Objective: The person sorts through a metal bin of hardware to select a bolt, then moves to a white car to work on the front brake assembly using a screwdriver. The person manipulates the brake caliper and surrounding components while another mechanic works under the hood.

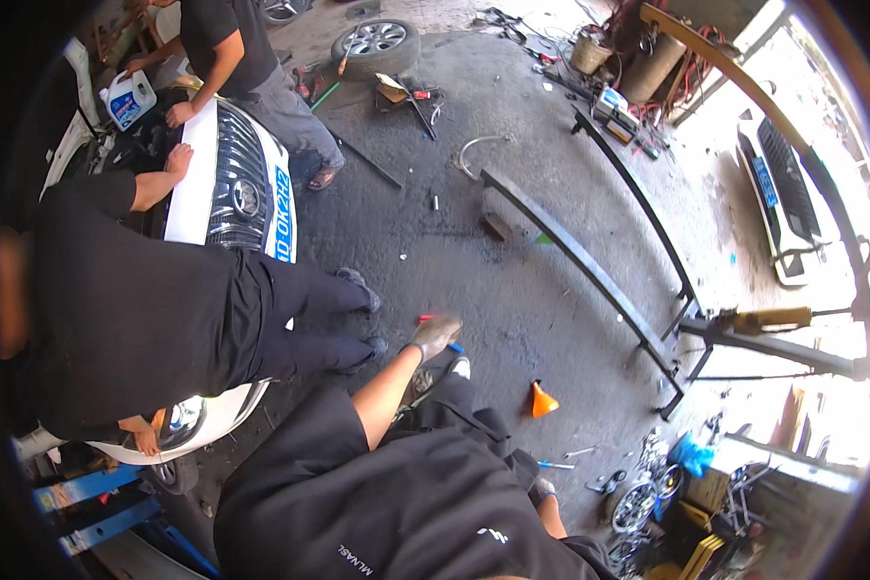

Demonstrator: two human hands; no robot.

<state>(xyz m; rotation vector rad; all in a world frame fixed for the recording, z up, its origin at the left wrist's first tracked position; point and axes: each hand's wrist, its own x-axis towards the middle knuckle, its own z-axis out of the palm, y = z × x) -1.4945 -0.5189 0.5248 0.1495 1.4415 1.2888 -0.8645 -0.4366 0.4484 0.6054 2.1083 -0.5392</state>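
Note:
My left hand [438, 333], in a pale work glove, reaches out low over the dark floor. It looks closed round a slim thing [456, 348] with a red end on one side and a blue end on the other; its kind is unclear. My right hand [539, 486], also gloved, is down beside my body, its fingers mostly hidden by my dark clothes. Near it on the floor lies a blue-handled tool [557, 465]. An orange funnel [543, 399] rests on the ground between my hands and the metal frame.
Two other people [135, 300] [232, 48] lean over a white car [198, 174] at the left; one holds a white jug [128, 100]. A long-legged steel frame [580, 261] stands right. A wheel [377, 46] lies at the back, metal parts [638, 503] lower right.

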